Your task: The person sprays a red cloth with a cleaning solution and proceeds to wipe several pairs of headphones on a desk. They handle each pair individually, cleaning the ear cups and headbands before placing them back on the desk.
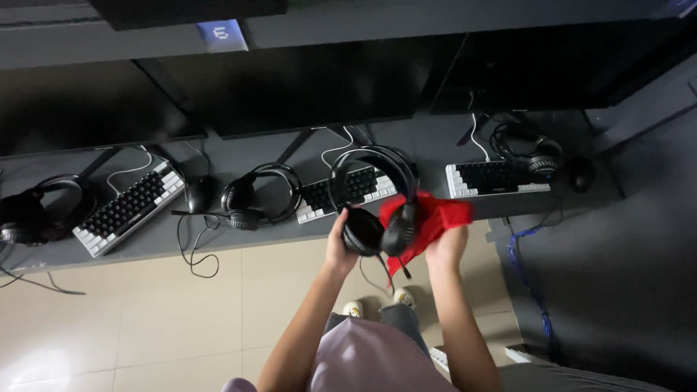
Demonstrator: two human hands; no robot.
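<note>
left hand [341, 236] grips a black padded over-ear headset [374, 207]; right hand [446, 243] clutches a red cloth [428, 218] against it, above the grey tabletop [421, 145]

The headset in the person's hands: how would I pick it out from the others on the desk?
Start at the long dark desk with its row of keyboards. In front of the middle keyboard, the black headset is lifted above the desk edge, the left hand gripping one earcup. Unlike the other headsets lying flat, it has a red cloth pressed against it by the right hand.

Dark desk [428, 145] with keyboards [129, 205], headsets [250, 196] and a mouse [199, 193].
</note>
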